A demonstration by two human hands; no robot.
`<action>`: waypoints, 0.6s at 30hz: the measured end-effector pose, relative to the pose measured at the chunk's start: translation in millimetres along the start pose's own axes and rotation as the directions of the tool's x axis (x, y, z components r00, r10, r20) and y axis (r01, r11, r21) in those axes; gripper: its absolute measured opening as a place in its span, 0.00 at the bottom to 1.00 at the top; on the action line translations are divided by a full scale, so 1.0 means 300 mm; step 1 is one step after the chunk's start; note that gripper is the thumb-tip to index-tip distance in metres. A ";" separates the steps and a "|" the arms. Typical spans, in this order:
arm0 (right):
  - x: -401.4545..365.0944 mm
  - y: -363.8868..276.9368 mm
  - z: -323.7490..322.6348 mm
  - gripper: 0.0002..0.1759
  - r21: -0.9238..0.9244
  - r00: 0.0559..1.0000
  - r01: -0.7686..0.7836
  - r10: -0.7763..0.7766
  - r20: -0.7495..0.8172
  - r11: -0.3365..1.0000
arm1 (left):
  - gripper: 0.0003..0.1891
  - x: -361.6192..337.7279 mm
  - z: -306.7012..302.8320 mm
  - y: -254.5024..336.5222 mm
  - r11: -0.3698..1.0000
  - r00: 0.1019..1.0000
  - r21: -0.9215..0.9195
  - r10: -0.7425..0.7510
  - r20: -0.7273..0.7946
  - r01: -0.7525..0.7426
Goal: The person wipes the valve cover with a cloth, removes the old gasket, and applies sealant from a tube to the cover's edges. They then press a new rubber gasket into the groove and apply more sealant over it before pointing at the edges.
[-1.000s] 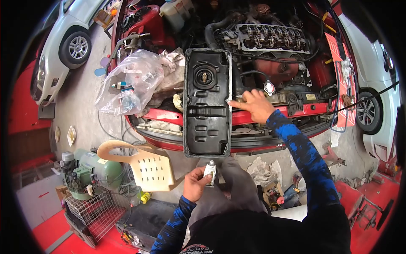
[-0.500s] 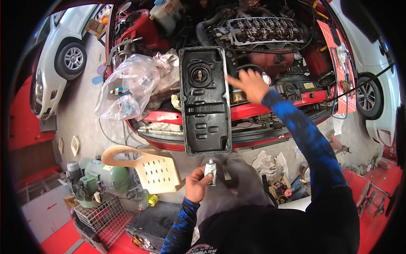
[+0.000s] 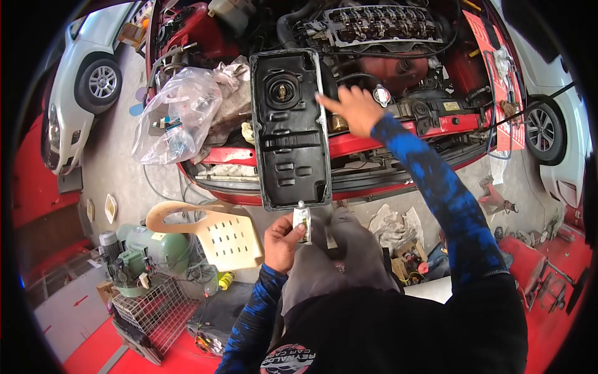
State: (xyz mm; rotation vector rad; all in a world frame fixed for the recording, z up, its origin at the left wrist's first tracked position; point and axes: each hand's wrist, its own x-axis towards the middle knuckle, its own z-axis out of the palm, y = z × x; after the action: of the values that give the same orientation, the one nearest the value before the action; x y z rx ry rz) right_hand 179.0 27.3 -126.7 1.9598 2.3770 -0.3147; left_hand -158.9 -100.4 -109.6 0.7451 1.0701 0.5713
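A long black rectangular engine cover (image 3: 289,121) lies hollow side up across the front of a car's engine bay. Pale grey sealant lines its right rim. The outstretched index finger of my right hand (image 3: 358,111) meets that rim in its upper half; the other fingers are loosely spread and hold nothing. Below the cover, my left hand (image 3: 281,244) is closed around a small whitish tube (image 3: 301,223), thumb across its front. The tube stands nozzle up, and its tip overlaps the cover's near edge in this view.
Behind the cover sits an engine (image 3: 383,26) with its valve gear exposed. A clear plastic bag (image 3: 177,118) and rags lie left of it. A beige plastic chair (image 3: 227,240) and a green compressor (image 3: 152,252) stand lower left. A red slotted panel (image 3: 492,75) leans at right.
My left hand has raised the tube to the cover's near edge. My right fingertip stays on the right rim, slightly lower along it. The whole view has shifted a little.
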 end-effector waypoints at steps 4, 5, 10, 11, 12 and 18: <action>-0.352 -0.221 0.140 0.40 0.087 0.987 0.162 -0.162 -0.007 0.983 | 0.12 0.028 0.011 0.023 0.999 0.999 -0.026 0.024 -0.033 -0.025; -0.445 -0.273 0.120 0.40 0.178 0.947 0.275 -0.298 0.122 0.945 | 0.12 0.037 0.017 0.029 0.999 0.999 -0.034 0.029 -0.038 -0.031; -0.551 -0.370 0.100 0.57 0.875 0.977 0.164 -0.200 -0.079 0.455 | 0.13 0.066 0.059 0.062 0.994 0.991 -0.027 0.100 -0.089 -0.103; -0.522 -0.375 0.057 0.57 0.974 0.998 -0.020 -0.059 0.034 0.224 | 0.14 0.079 0.066 0.057 0.992 0.988 -0.022 0.118 -0.105 -0.121; -0.490 -0.386 0.010 0.58 0.983 0.982 -0.180 0.050 0.181 -0.041 | 0.14 0.089 0.071 0.054 0.992 0.986 -0.019 0.122 -0.111 -0.125; -0.421 -0.559 0.082 0.61 0.794 0.967 -0.194 0.022 0.253 -0.577 | 0.14 0.131 0.142 0.073 0.905 0.899 0.305 0.371 -0.230 -0.296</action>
State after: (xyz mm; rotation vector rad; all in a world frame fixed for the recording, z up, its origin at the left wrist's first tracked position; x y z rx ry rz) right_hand 38.2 -129.3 -108.7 1.9021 0.8957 -3.6145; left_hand -106.0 -68.8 -102.7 1.1211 1.3094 0.8631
